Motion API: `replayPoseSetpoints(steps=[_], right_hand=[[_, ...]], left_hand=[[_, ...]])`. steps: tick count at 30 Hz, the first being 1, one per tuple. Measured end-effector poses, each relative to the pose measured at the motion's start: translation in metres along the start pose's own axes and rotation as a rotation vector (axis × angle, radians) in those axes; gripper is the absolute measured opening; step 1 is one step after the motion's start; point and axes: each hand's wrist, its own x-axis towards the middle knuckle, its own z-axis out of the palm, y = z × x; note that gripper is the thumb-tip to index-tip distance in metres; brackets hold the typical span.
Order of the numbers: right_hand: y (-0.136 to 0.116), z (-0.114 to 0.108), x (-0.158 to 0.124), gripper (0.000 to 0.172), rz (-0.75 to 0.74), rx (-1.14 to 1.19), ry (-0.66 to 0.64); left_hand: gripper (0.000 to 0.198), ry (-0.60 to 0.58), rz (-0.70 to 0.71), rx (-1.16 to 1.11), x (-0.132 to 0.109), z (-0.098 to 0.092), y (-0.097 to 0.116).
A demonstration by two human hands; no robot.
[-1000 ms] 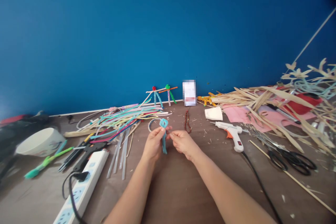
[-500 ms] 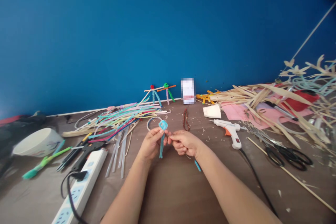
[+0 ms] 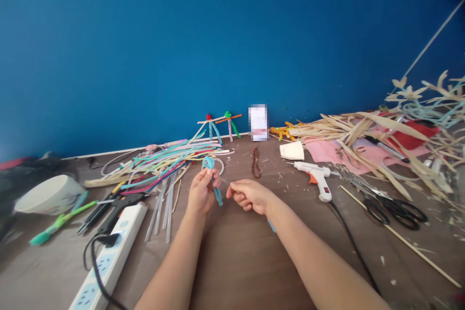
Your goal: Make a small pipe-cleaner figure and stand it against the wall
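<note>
My left hand (image 3: 200, 193) is shut on a light blue looped strip (image 3: 208, 163), whose tail (image 3: 218, 197) hangs below my fingers. A pale thin ring (image 3: 220, 165) shows just behind that hand, partly hidden. My right hand (image 3: 250, 196) pinches a thin pale strand (image 3: 225, 181) that runs toward the blue strip. A short blue piece (image 3: 271, 226) shows beneath my right forearm. The hands are close together but apart, above a brown tabletop (image 3: 236, 261).
A bundle of coloured strips (image 3: 163, 164) and glue sticks (image 3: 160, 213) lie to the left, with a white power strip (image 3: 109, 256) and bowl (image 3: 49, 194). On the right are a hot glue gun (image 3: 316, 177), black scissors (image 3: 394, 213), and dried leaf strips (image 3: 363, 135).
My left hand has moved left and slightly up with the blue loop, widening the gap between my hands. The thin strand now shows stretched between them.
</note>
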Motion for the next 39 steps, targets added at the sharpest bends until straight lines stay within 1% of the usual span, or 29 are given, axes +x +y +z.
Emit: replayPoseSetpoints(steps=[4,9,11,17,25,29,32,39], right_hand=[[-0.001,0.006,0.001,0.031,0.038,0.031,0.023],[0.005,0.004,0.005,0.019,0.002,0.044,0.01],[0.006,0.003,0.006,0.017,-0.005,0.05,0.018],[0.004,0.002,0.006,0.017,0.017,0.121,0.02],[0.005,-0.003,0.006,0.019,0.051,0.198,-0.026],[0.006,-0.004,0.007,0.019,0.054,0.218,-0.048],[0.006,-0.005,0.006,0.019,0.053,0.21,-0.063],[0.004,-0.002,0.004,0.019,0.077,0.176,-0.062]], left_hand=[[0.013,0.008,0.018,-0.024,0.0,0.0,0.001],[0.012,0.03,0.022,-0.063,0.001,-0.003,-0.001],[0.012,0.037,0.024,-0.072,0.001,-0.005,-0.001],[0.012,0.059,0.048,-0.082,0.002,-0.006,-0.002],[0.012,0.114,0.107,-0.128,0.004,-0.01,0.0],[0.011,0.142,0.107,-0.178,0.007,-0.013,0.0],[0.011,0.134,0.103,-0.228,0.008,-0.016,0.0],[0.007,0.164,0.079,-0.312,0.012,-0.024,0.004]])
